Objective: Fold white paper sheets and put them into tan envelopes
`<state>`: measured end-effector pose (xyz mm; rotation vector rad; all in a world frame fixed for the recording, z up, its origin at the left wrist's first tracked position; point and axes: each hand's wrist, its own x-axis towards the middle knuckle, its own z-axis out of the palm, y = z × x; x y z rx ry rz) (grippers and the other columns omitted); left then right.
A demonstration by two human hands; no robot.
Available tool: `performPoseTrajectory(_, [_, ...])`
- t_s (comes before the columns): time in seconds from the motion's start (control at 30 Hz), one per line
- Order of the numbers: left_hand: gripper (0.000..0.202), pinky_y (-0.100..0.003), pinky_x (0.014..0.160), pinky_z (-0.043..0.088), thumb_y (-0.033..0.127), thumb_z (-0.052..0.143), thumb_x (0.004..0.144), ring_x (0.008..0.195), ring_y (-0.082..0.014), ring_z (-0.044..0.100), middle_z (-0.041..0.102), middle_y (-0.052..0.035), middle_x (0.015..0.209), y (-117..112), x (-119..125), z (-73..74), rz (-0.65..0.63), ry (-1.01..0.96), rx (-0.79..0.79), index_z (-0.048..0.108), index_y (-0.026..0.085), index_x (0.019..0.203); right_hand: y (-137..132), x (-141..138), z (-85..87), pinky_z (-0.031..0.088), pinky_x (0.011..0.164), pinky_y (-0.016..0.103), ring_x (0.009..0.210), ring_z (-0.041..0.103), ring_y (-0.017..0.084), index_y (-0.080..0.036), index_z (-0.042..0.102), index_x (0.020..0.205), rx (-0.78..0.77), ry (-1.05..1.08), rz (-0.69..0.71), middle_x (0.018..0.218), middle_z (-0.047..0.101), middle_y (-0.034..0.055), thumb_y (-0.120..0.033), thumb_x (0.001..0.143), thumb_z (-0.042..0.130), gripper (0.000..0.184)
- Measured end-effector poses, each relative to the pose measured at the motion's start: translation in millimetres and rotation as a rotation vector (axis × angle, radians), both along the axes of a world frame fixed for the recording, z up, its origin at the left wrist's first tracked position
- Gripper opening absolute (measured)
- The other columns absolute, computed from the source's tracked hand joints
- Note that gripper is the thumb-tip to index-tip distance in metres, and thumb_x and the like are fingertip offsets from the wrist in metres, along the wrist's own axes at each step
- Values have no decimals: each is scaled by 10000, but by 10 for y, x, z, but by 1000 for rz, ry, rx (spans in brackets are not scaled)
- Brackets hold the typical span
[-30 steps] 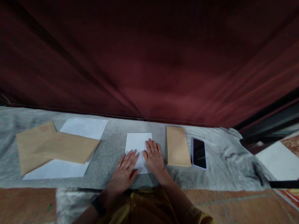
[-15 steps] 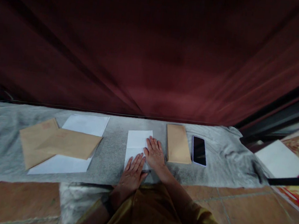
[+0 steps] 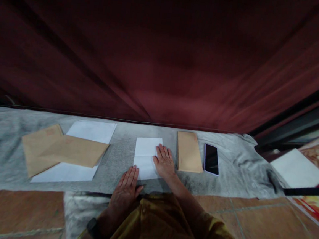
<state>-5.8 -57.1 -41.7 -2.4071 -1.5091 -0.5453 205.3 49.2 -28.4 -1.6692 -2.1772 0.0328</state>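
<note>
In the head view, the only one, a white rectangular sheet of creased paper [image 3: 147, 152] is lying flat at the lower centre of the frame, directly before the person, likely for easy reach by both hands. The right hand [image 3: 166, 164] is resting palm down on the paper's right side, seemingly steadying it; its grip is spreading flat, fingers extended, clasping nothing. The left hand [image 3: 125, 188] is lying just as flat at the paper's lower left edge, mostly over the grey cloth-covered tabletop [image 3: 124, 146], its grip uncurled and grasping nothing; whether its fingertips are pressing the paper, I cannot tell. Right of centre, a tan rectangular paper envelope [image 3: 189, 152] is lying lengthwise near the right hand, apparently kept within reach, and a black-screened phone in a pale lilac case [image 3: 211, 159] is lying just beside it, seemingly set aside. At the left of the frame, a tan paper envelope with a reddish mark [image 3: 41, 148] is sitting partly beneath a second tan paper envelope [image 3: 82, 152]; both are overlapping a set of large white paper sheets [image 3: 89, 130], seemingly grouped away from the hands to leave working room.
</note>
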Motion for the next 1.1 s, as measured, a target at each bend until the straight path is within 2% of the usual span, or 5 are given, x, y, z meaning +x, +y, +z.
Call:
performPoseTrajectory(0.17, [639, -463, 1077, 476, 468, 376, 1027, 1333, -326, 574, 568, -220, 1463, 53, -33, -38, 16, -5, -48, 388, 96, 1547, -266, 96, 47, 303, 1230, 443, 1477, 394, 249, -122, 485, 1496, -27, 20, 80, 1577, 452, 131, -314, 1031, 485, 504])
performPoseTrajectory(0.37, [457, -480, 1000, 531, 339, 460, 985, 1261, -342, 620, 616, -181, 1421, 151, -11, 122, 45, 75, -255, 596, 177, 1390, -646, 272, 101, 329, 1231, 451, 1462, 418, 225, -192, 497, 1492, -60, 8, 293, 1586, 448, 98, -325, 1022, 520, 489])
performPoseTrajectory(0.6, [569, -481, 1030, 506, 51, 382, 893, 1317, -341, 562, 593, -164, 1439, 208, 18, 193, 25, 10, -357, 591, 203, 1400, -660, 288, 179, 321, 1232, 473, 1479, 393, 268, -158, 519, 1472, -100, -12, 322, 1591, 429, 146, -386, 977, 604, 552])
performPoseTrajectory(0.87, [603, -474, 965, 534, 23, 341, 874, 1299, -329, 568, 579, -150, 1465, 236, 116, 329, 62, 118, -397, 582, 193, 1400, -653, 192, 306, 322, 1220, 492, 1464, 406, 325, -140, 533, 1448, -168, -61, 306, 1583, 426, 188, -365, 888, 691, 623])
performPoseTrajectory(1.1, [559, -469, 1007, 529, 59, 359, 902, 1294, -291, 585, 643, -102, 1407, 267, 17, 508, 55, 40, -443, 630, 227, 1362, -625, 290, 276, 347, 1218, 454, 1431, 461, 255, -183, 580, 1403, -133, 21, 336, 1546, 496, 134, -277, 929, 644, 488])
